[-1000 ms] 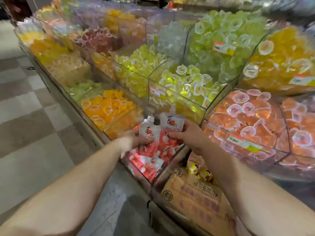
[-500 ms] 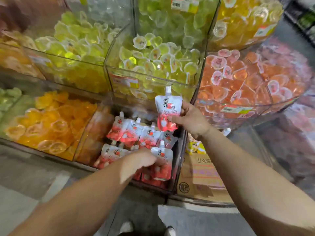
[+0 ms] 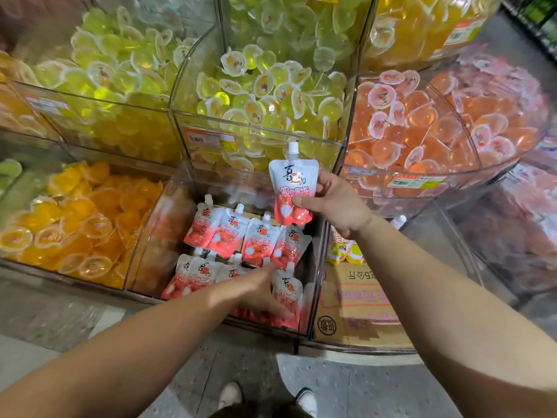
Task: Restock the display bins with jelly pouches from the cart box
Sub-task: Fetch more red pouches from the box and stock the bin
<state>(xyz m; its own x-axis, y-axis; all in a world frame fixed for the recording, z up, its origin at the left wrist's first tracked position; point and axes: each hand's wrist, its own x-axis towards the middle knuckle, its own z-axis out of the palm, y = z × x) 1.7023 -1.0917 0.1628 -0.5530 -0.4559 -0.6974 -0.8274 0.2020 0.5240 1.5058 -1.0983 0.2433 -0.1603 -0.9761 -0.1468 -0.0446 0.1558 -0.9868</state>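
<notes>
A red-and-white spouted jelly pouch (image 3: 291,188) is upright in my right hand (image 3: 337,203), which grips its right edge just above the clear display bin (image 3: 159,233). Several matching pouches (image 3: 247,236) lie in rows inside that bin. My left hand (image 3: 256,292) is low in the bin's front part and holds another pouch (image 3: 287,292) upright against the front right corner; its fingers are partly hidden among the pouches.
Clear bins of jelly cups surround it: orange (image 3: 78,218) at left, yellow-green (image 3: 265,92) behind, peach (image 3: 422,125) at right. A cardboard box (image 3: 355,300) with yellow pouches (image 3: 343,251) fills the compartment to the right. My shoes (image 3: 230,395) stand on the speckled floor.
The view swung down and onto the pouch bin. My left hand went down into the bin's front with a pouch, while my right hand kept its pouch above the bin.
</notes>
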